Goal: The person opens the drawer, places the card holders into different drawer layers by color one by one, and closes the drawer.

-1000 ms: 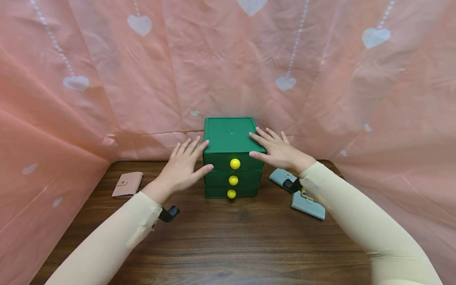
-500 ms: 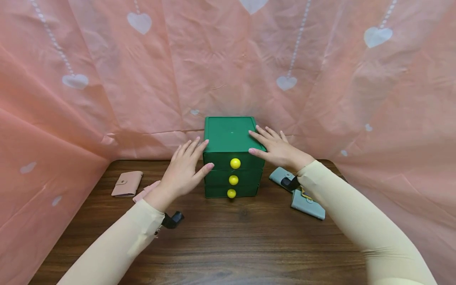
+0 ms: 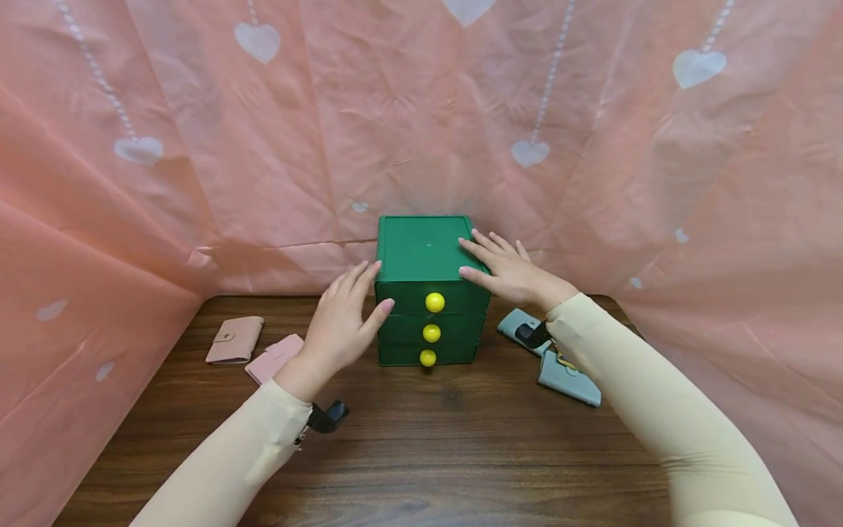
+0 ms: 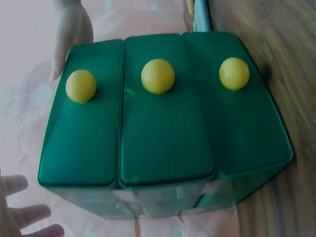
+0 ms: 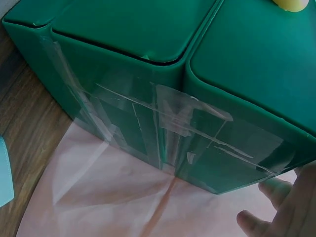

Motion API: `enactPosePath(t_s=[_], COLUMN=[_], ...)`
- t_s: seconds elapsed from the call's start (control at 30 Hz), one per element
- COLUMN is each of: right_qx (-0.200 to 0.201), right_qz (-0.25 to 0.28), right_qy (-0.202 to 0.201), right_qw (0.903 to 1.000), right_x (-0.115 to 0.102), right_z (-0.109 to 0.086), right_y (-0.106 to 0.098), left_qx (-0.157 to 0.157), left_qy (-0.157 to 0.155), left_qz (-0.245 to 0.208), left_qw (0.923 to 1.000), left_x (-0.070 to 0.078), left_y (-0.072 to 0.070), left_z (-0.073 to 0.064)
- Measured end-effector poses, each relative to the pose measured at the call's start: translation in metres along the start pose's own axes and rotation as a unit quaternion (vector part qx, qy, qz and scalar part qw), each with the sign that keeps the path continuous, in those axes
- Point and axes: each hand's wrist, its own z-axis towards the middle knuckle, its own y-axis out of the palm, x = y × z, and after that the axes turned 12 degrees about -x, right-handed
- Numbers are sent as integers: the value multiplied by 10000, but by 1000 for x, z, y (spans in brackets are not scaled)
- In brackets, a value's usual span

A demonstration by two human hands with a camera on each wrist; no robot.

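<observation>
A green three-drawer box (image 3: 426, 249) stands at the back of the table, each drawer front bearing a round yellow knob (image 3: 435, 302). All its drawers are closed. My left hand (image 3: 339, 322) is beside the box's left side, fingers extended and thumb apart, holding nothing. In the left wrist view, its fingers (image 4: 30, 216) show spread just off the box's side. My right hand (image 3: 516, 274) lies over the top right edge, fingers spread and thumb near the front corner. Clear tape (image 5: 173, 111) runs across the box's right side in the right wrist view.
Left of the box lie a beige-pink snap wallet (image 3: 235, 339) and a pink one (image 3: 273, 357), partly behind my left wrist. Two blue-grey wallets (image 3: 569, 382) and a small yellow item lie to the right, partly under my right forearm. A pink heart-print curtain (image 3: 421, 110) hangs behind.
My left hand has drawn slightly toward me and away from the box's top edge, uncovering the second pink wallet. My right hand has shifted a little. The box stays put.
</observation>
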Motion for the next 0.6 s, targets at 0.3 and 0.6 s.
enactPosePath(t_s=[0.3, 0.6], right_qx=[-27, -66], right_qz=[173, 193], right_qy=[-110, -169], right_qw=[9998, 9996], right_x=[0, -1], right_z=[2, 1], right_y=[-2, -3], left_qx=[871, 1233], left_qy=[189, 396], left_qz=[-2, -113], left_qw=[9960, 9915], left_x=[6, 19], left_y=[13, 21], left_z=[-2, -4])
